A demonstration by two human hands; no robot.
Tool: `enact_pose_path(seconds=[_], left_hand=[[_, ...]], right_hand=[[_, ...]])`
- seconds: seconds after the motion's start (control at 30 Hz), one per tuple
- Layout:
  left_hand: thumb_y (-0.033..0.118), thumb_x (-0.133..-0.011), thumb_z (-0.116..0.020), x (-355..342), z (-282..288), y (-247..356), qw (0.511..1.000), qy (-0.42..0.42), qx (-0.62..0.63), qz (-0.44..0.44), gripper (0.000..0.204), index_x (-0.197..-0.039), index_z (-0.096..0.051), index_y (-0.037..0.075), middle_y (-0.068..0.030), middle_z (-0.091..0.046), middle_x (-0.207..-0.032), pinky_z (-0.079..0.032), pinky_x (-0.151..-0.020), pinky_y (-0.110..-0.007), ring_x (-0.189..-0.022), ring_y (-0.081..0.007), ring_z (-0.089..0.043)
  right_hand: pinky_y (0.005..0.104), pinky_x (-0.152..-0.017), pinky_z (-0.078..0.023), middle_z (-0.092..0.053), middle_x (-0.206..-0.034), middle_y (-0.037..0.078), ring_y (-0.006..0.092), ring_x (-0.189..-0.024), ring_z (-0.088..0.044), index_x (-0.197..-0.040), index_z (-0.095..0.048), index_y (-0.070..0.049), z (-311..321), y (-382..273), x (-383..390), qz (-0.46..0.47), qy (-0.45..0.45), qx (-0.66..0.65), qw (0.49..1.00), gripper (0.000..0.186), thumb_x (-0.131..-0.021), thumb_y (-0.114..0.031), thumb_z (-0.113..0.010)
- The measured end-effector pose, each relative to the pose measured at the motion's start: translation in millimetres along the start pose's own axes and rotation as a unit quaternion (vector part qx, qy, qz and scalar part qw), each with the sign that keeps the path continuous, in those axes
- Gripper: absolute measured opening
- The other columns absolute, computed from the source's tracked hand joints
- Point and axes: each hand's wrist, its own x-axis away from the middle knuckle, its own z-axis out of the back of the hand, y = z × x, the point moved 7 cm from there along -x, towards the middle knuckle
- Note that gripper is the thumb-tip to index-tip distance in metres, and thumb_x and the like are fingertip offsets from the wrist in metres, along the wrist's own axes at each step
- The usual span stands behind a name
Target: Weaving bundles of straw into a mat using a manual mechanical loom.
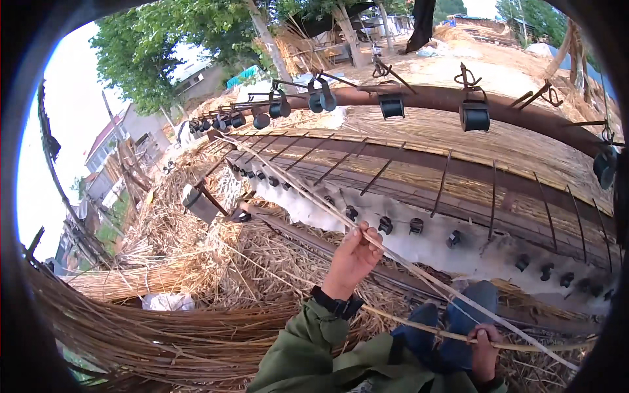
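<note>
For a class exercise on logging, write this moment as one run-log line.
left hand: pinching pale reeds | right hand: gripping yellowish reed | ahead: black spools hanging along brown bar

The long pale stalks (419, 270) were of dry plant material, with a smooth and rather matt skin; the yellow stalk (413, 323) beside them had a slightly shinier skin. The big bundle (164, 340) looked dry and rough, like the loose straw (255, 265) on the ground. The round brown pipe (419, 96) seemed to be of metal, dull and a little rusty. The hanging black spools (474, 116) were smooth and somewhat glossy, but their material could not be told. The thin rods (375, 177) looked like dark, matt metal. The white sheet (308, 211) was wrinkled, either cloth or plastic. The green sleeve (295, 347) was of soft, matt cloth, and the blue trousers (478, 304) looked like denim.
</note>
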Motion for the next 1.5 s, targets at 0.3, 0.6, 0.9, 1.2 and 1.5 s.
enact_pose_path(seconds=[0.3, 0.6, 0.9, 1.2, 1.5], left_hand=[[0.019, -0.093, -0.044, -69, -14, 2, 0.998, 0.027, -0.008, -0.052, 0.016, -0.103, -0.051, 0.008, -0.0017, -0.055, -0.093, -0.046, -0.069, -0.027, -0.073, -0.0126, -0.047], [0.01, -0.088, -0.05, -178, 97, -78, 0.949, 0.265, -0.131, 0.111, 0.019, -0.103, -0.053, -0.001, -0.0111, -0.056, -0.099, -0.053, -0.067, -0.029, -0.083, -0.0176, -0.057], [-0.002, -0.081, -0.049, -161, 89, -58, 0.94, 0.271, -0.124, 0.163, 0.025, -0.107, -0.049, -0.002, -0.0147, -0.053, -0.107, -0.049, -0.078, -0.033, -0.095, -0.0248, -0.054], [0.026, -0.088, -0.048, -155, 111, -55, 0.875, 0.186, -0.312, 0.321, 0.024, -0.102, -0.05, 0.006, -0.0094, -0.061, -0.09, -0.049, -0.059, -0.027, -0.072, -0.0181, -0.058], [0.0, -0.081, -0.048, -123, 7, -41, 0.978, -0.022, -0.093, 0.183, 0.039, -0.118, -0.04, 0.006, -0.0147, -0.053, -0.114, -0.05, -0.067, -0.027, -0.085, -0.0185, -0.058]], right_hand=[[0.0238, -0.067, -0.047, -0.06, -0.083, 0.007, 0.0121, -0.077, -0.057, -0.099, -0.058, 0.003, -12, -16, -14, -0.016, -0.105, -0.002, 0.994, 0.017, -0.089, -0.008, -0.049], [0.0227, -0.064, -0.047, -0.06, -0.083, 0.005, 0.01, -0.075, -0.057, -0.101, -0.058, 0.0, 22, -5, 7, -0.024, -0.081, -0.086, 0.993, 0.02, -0.09, -0.014, -0.049], [0.0284, -0.059, -0.047, -0.057, -0.077, 0.009, 0.0181, -0.066, -0.057, -0.096, -0.054, 0.001, 20, 15, -13, -0.066, -0.032, -0.185, 0.98, 0.015, -0.09, -0.009, -0.045], [0.0274, -0.047, -0.041, -0.048, -0.068, 0.005, 0.0153, -0.058, -0.05, -0.093, -0.048, -0.007, 29, 11, -11, -0.019, -0.005, -0.141, 0.99, 0.01, -0.092, -0.015, -0.042], [0.0273, -0.06, -0.043, -0.055, -0.08, 0.008, 0.0159, -0.07, -0.052, -0.094, -0.05, -0.005, 24, -1, -2, -0.09, -0.019, -0.12, 0.989, 0.013, -0.093, -0.015, -0.041]])
